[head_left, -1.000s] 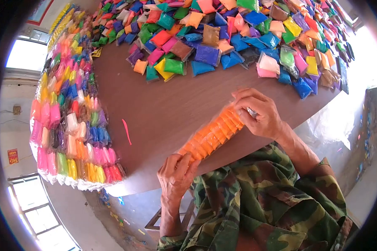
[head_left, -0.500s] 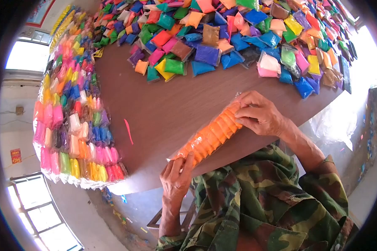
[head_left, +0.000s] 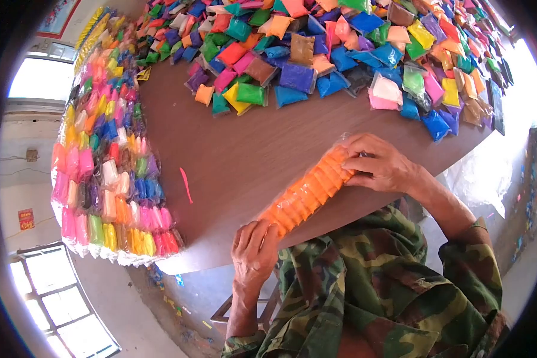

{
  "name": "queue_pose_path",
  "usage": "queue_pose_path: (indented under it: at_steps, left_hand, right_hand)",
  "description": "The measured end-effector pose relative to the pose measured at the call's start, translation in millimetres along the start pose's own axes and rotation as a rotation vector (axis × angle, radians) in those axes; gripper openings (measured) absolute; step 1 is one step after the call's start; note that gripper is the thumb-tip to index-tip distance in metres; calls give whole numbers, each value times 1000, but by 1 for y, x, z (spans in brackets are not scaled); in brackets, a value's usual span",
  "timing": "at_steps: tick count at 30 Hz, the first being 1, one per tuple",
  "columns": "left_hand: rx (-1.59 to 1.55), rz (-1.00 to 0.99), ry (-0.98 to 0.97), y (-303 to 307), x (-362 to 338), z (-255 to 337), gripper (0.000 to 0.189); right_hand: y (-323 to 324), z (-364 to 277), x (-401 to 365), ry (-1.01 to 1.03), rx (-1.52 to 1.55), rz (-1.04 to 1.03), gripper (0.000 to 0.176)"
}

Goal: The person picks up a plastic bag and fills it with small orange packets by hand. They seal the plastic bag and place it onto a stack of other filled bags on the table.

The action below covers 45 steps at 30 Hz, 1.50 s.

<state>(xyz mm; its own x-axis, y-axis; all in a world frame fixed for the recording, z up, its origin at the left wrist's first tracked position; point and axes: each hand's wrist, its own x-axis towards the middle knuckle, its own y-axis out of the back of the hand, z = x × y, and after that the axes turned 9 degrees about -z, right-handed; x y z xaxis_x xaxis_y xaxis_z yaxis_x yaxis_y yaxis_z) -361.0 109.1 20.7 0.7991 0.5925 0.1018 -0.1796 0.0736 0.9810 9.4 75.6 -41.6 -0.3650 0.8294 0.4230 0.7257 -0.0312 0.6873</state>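
A long clear plastic bag filled with a row of orange packets slants across the front edge of the table. My left hand is closed around its lower left end, fingers folded over the plastic. At the upper right end, my right hand grips the bag between thumb and fingers. The orange packets lie pressed side by side like slices. Part of each bag end is hidden under my fingers.
A heap of small colourful packets covers the back of the brown table. Bagged rows of coloured packets are stacked along the left side. A thin pink strip lies on the tabletop. Clear plastic hangs at the right.
My left hand has shifted slightly right and its fingers now wrap further over the bag's lower end. The orange bag looks more compact. My right hand still holds the upper end.
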Motion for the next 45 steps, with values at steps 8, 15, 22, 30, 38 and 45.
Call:
queue_pose_path:
  at_steps: [8, 15, 22, 30, 38, 45]
  left_hand:
    - [51, -26, -1, -5, -14, 8, 30]
    - [67, 55, 79, -30, -40, 18, 43]
    - [40, 105, 162, -42, -55, 24, 40]
    - [-69, 166, 338, -42, -38, 17, 27]
    - [48, 114, 369, -29, -26, 25, 35]
    - [18, 82, 141, -13, 34, 46, 64]
  right_hand:
    - [-2, -1, -9, -44, -109, 63, 38]
    - [2, -5, -5, -37, -197, 66, 37]
    - [0, -13, -9, -19, -339, 88, 38]
    - [-8, -36, -18, -107, -405, 86, 43]
    - [-14, -46, -29, -167, -365, 135, 41]
    - [-15, -43, -28, -128, -364, 150, 41]
